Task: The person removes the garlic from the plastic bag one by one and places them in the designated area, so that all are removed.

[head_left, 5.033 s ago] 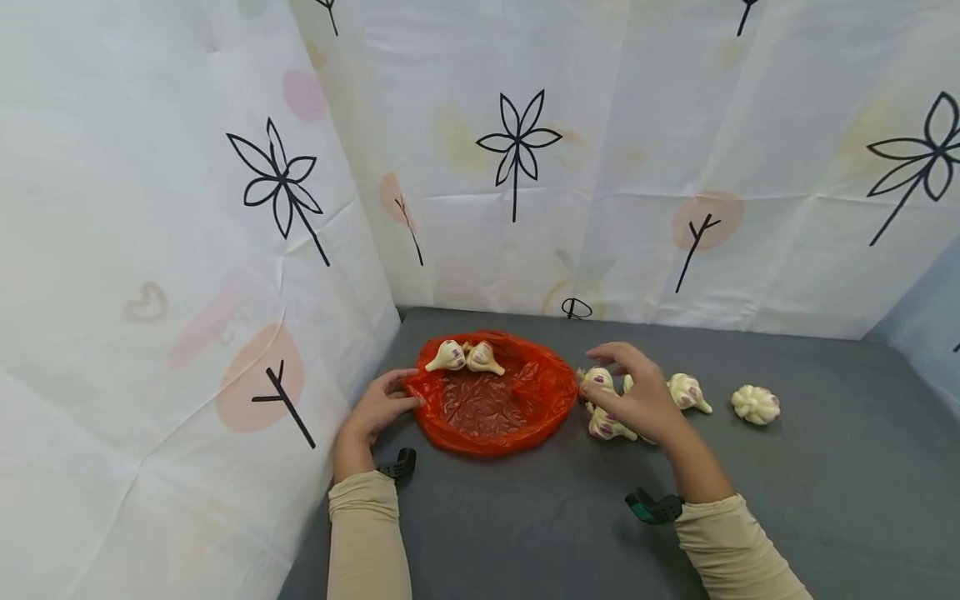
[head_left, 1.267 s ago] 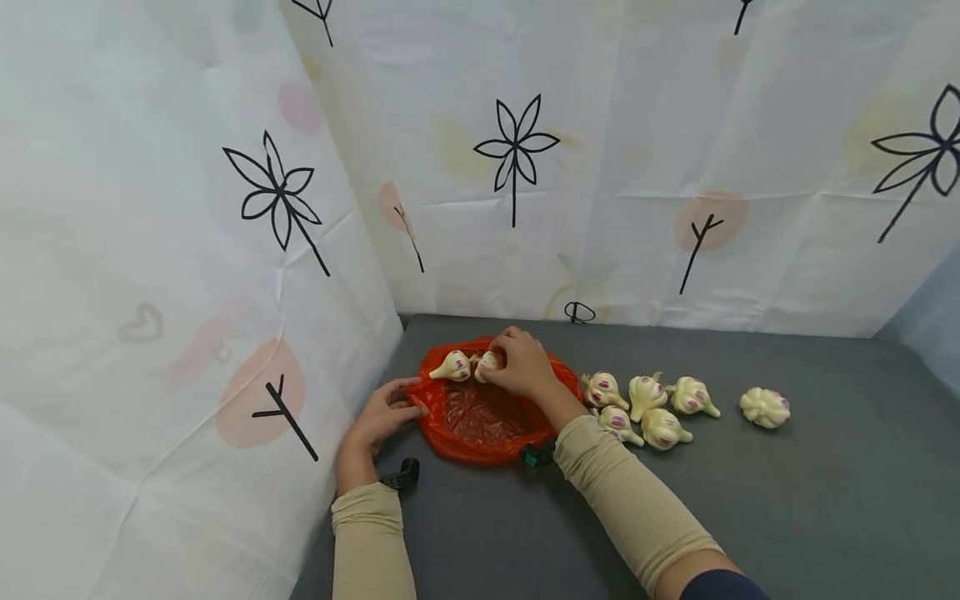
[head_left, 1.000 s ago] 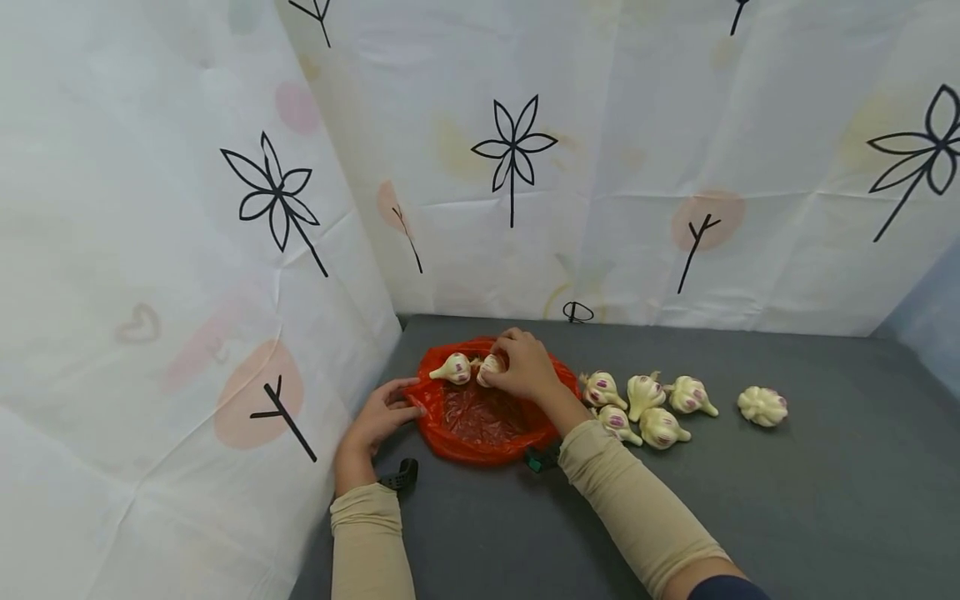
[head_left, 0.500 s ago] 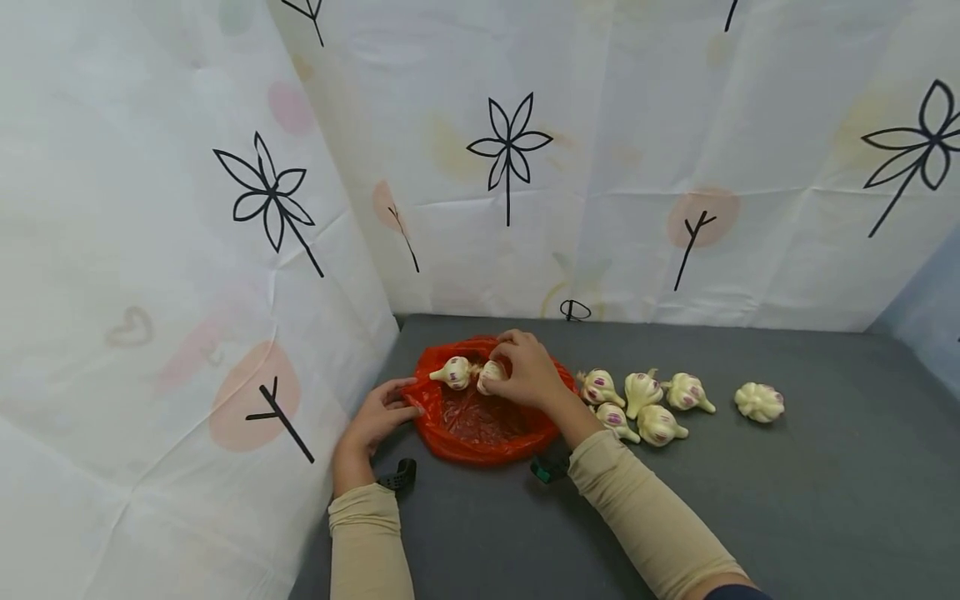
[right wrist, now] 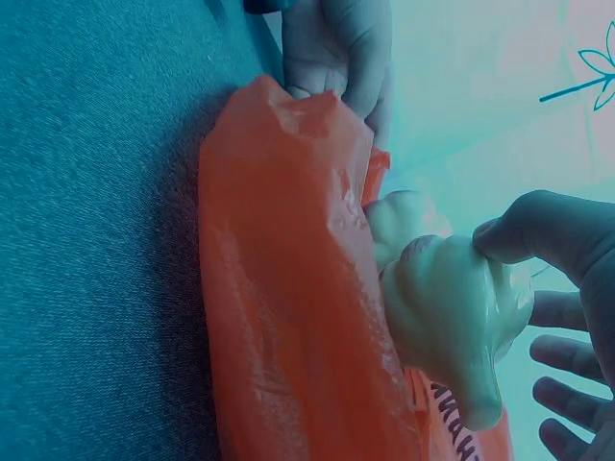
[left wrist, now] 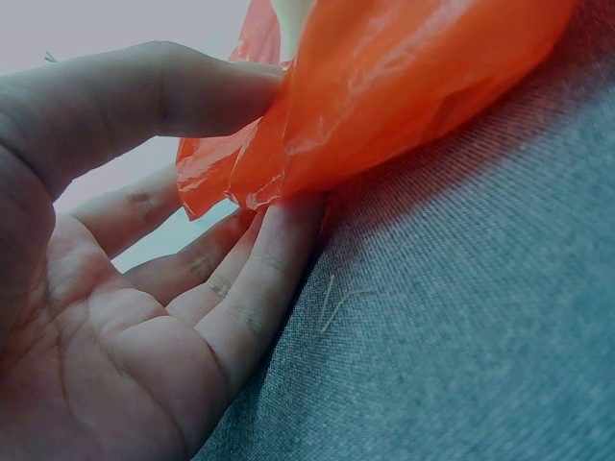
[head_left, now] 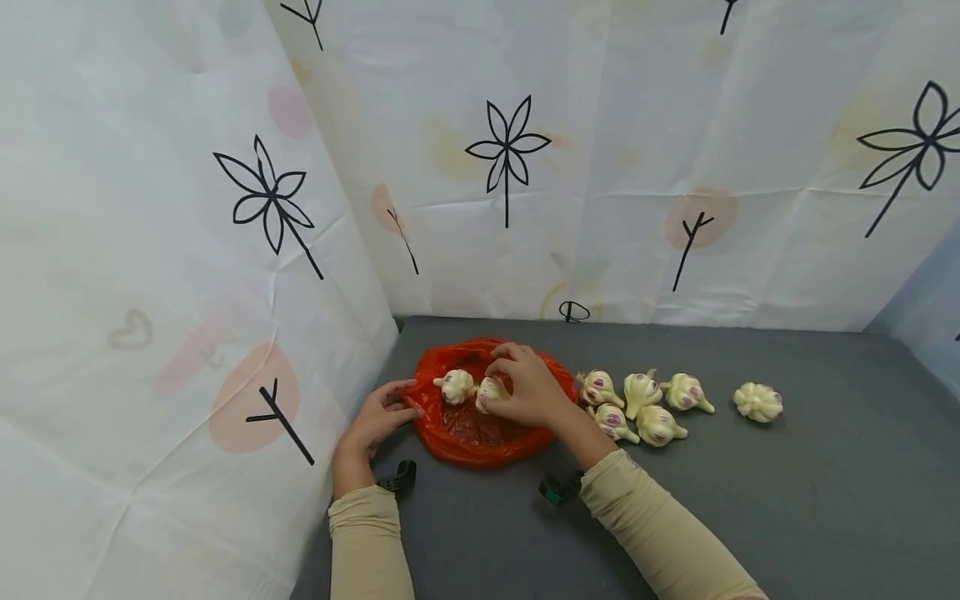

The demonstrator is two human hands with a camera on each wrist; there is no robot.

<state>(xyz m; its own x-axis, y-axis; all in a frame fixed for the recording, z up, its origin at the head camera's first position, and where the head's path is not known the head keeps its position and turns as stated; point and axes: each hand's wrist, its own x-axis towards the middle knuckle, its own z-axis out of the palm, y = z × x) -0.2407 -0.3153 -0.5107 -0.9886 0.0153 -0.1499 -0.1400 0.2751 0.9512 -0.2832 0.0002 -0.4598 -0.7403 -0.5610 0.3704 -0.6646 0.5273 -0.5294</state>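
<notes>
A red plastic bag (head_left: 480, 455) lies on the grey table with its mouth spread wide. My left hand (head_left: 378, 421) pinches the bag's left edge between thumb and fingers, as the left wrist view shows up close. Inside the bag my right hand (head_left: 531, 390) holds a pale garlic bulb (right wrist: 447, 298), the thumb pressed on its near side and the fingers behind it. Another garlic bulb (head_left: 455, 387) sits just left of the held one, near the bag's back left. The right hand hides part of the bulb it grips.
Several garlic bulbs (head_left: 642, 393) lie clustered just right of the bag. A single garlic bulb (head_left: 758, 402) sits farther right on the table (head_left: 840, 467). A white printed cloth (head_left: 600, 167) hangs behind and along the left side.
My right hand moved left from the clustered bulbs into the bag and took hold of a bulb there. Since then both bulbs have shifted slightly towards me. The left hand stays at the bag's edge.
</notes>
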